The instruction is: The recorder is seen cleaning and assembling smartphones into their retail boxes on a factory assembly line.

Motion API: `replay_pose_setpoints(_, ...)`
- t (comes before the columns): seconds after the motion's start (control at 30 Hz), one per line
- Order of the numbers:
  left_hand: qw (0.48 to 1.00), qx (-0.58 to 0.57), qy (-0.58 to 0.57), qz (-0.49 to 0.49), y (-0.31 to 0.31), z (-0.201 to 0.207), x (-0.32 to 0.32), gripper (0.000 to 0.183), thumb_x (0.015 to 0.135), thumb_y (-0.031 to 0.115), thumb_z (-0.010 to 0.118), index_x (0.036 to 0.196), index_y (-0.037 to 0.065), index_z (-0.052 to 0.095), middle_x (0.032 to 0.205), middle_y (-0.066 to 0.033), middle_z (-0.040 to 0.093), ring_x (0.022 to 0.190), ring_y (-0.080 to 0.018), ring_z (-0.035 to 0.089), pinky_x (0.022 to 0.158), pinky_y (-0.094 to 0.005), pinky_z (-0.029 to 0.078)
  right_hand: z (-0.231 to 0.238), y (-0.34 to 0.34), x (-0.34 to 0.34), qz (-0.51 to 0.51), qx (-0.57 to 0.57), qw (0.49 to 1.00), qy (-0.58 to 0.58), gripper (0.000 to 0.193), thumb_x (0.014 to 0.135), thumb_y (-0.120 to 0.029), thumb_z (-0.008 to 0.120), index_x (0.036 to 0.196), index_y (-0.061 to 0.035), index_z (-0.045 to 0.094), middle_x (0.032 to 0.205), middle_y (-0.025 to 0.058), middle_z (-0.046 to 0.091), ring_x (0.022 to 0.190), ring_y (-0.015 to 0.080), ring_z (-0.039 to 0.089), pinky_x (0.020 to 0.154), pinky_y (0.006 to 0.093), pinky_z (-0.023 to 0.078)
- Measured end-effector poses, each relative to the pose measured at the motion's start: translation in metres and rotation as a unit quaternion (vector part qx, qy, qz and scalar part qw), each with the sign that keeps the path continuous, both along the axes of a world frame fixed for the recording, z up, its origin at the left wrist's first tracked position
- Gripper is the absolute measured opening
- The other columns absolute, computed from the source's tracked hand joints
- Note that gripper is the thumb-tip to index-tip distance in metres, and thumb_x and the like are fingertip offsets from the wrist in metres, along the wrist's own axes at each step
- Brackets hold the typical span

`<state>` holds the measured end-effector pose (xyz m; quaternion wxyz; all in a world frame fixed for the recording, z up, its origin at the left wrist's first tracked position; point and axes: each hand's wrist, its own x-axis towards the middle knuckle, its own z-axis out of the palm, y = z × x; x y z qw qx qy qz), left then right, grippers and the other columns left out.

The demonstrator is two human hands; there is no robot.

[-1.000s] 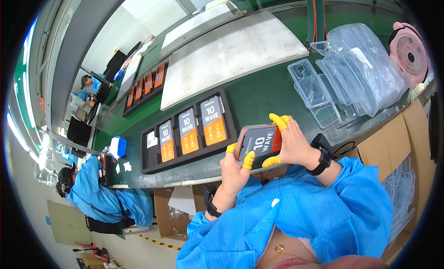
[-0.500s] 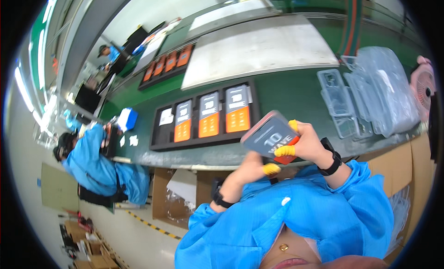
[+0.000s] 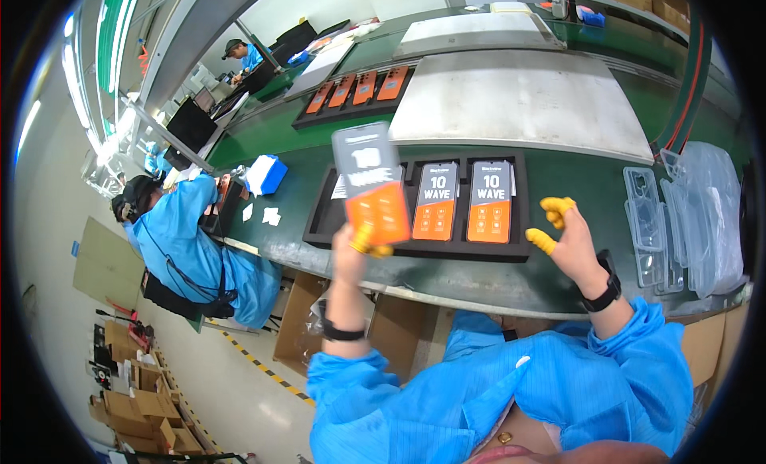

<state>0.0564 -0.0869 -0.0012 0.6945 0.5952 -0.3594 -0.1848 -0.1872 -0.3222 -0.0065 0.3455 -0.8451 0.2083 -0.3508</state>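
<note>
My left hand [image 3: 349, 256] grips the lower end of a smartphone [image 3: 369, 157] faced with grey and orange printed film. The phone is upright and slightly blurred, above the left part of a black tray [image 3: 520, 225]. Two like phones, a middle one [image 3: 436, 197] and a right one [image 3: 489, 197], lie in the tray's slots. What lies behind the raised phone is mostly hidden. To the right of the tray, my right hand [image 3: 576, 252] is empty, with thumb and fingers apart. Yellow finger cots cover fingertips on both hands.
Clear plastic trays [image 3: 646, 217] and a plastic bag [image 3: 716, 217] are at the right. Beyond the black tray lie a white board [image 3: 511, 97] and another tray of orange phones [image 3: 365, 85]. A blue box [image 3: 266, 175] stands left, near a seated co-worker [image 3: 187, 232].
My left hand has carried the phone up and left over the tray. The right hand has let go of it and moved right, its fingers opening. The view has shifted too.
</note>
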Motion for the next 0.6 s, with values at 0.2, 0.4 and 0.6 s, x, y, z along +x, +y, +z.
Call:
replay_pose_setpoints(0.2, 0.945, 0.314, 0.042, 0.082, 0.072, -0.029, 0.172, 0.018, 0.083, 0.022, 0.051, 0.085, 0.005, 0.058, 0.062, -0.0011, 0.054, 0.045, -0.0098, 0.045, 0.042, -0.022, 0.034, -0.052, -0.014, -0.015, -0.062, 0.018, 0.99, 0.127, 0.039, 0.066, -0.02, 0.07, 0.096, -0.0021, 0.054, 0.084, 0.0104, 0.052, 0.076, 0.0228, 0.052, 0.068, 0.0308, 0.044)
replay_pose_setpoints(0.4, 0.658, 0.658, -0.345, 0.123, 0.058, 0.001, 0.172, 0.035, 0.078, 0.032, 0.055, 0.091, -0.001, 0.056, 0.075, -0.016, 0.06, 0.071, -0.0295, 0.059, 0.063, -0.0377, 0.046, -0.061, -0.002, -0.007, -0.033, -0.074, 0.99, 0.116, 0.027, 0.07, -0.01, 0.063, 0.095, -0.0041, 0.056, 0.084, 0.0103, 0.052, 0.076, 0.0248, 0.052, 0.067, 0.0304, 0.044)
replay_pose_setpoints(0.6, 0.75, 0.564, -0.169, 0.301, 0.069, -0.014, 0.164, 0.039, 0.082, 0.032, 0.048, 0.1, -0.002, 0.052, 0.096, -0.0198, 0.057, 0.089, -0.031, 0.056, 0.073, -0.0392, 0.045, -0.054, 0.001, -0.003, -0.068, -0.144, 0.974, 0.161, 0.049, 0.075, -0.035, 0.057, 0.105, 0.0029, 0.05, 0.103, 0.0202, 0.05, 0.094, 0.0353, 0.044, 0.077, 0.0434, 0.038)
